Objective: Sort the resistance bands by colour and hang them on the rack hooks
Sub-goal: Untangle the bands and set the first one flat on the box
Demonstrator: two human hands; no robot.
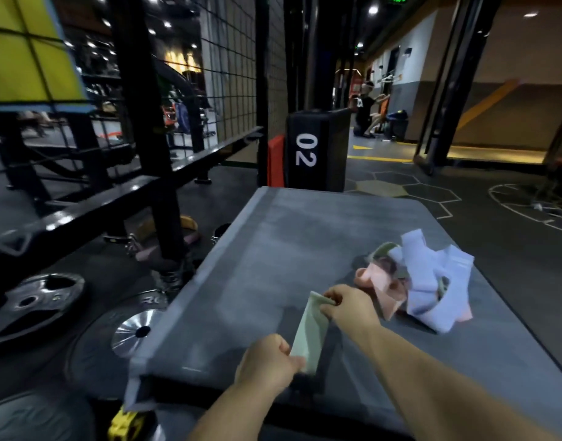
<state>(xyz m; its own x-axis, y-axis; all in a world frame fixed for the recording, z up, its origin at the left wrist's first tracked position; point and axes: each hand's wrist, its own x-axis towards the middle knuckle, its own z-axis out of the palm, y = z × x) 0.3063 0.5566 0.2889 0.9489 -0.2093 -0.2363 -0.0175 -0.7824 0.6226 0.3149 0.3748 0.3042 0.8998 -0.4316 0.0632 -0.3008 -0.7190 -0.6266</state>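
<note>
A pale green resistance band [311,332] is stretched flat between my two hands above the grey padded box [273,249]. My left hand [270,364] pinches its near end, and my right hand [349,307] pinches its far end. To the right on the box lies a tangled pile of bands: lilac ones [432,281] on top, pink ones [381,284] at the left side, and a green one [381,251] poking out at the back. A black metal rack [146,122] with a wire grid stands to the left; I cannot make out its hooks.
Weight plates [31,307] lie on the floor left of the box, with a yellow dumbbell part [123,424] near its front corner. A black box marked 02 [314,151] stands beyond the far edge. People sit on the floor far back right [368,109].
</note>
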